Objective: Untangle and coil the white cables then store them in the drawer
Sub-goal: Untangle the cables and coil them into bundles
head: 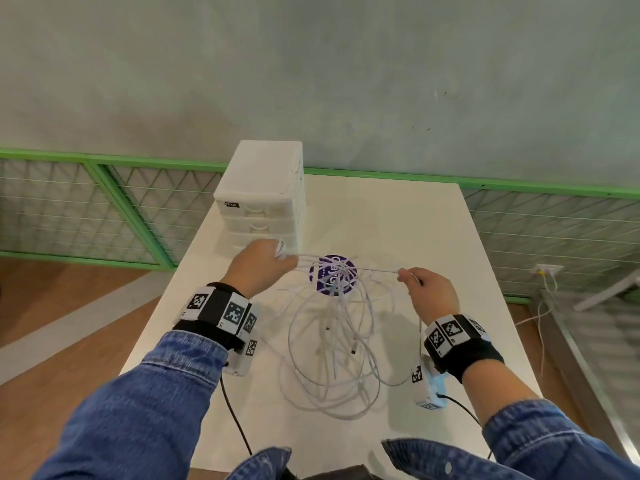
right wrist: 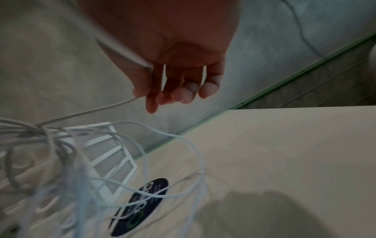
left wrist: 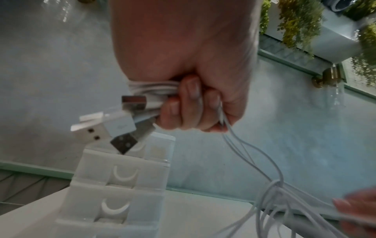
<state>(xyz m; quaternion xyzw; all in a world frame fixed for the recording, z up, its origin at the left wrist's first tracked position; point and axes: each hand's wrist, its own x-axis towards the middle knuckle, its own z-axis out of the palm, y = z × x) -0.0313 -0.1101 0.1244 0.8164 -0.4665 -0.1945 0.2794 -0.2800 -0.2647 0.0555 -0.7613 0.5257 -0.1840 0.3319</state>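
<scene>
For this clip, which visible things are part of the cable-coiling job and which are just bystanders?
Part of the job:
- white cables, tangled, hanging between both hands
- USB plugs, bunched in the left hand
- single strand pinched by the right hand
- drawer unit, drawers closed

Bystanders:
- purple round sticker
- table
- wall socket with plugged cable

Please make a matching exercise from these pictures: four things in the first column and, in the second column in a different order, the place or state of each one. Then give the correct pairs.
Column one:
1. USB plugs
2. single white cable strand
3. purple round sticker
4. white drawer unit

Column two:
A. stuck flat on the white table, under the tangle
B. stands at the far left of the table, drawers closed
C. bunched in the left hand
D. pinched in the right hand, stretched toward the knot

Pairs: 1-C, 2-D, 3-A, 4-B
</scene>
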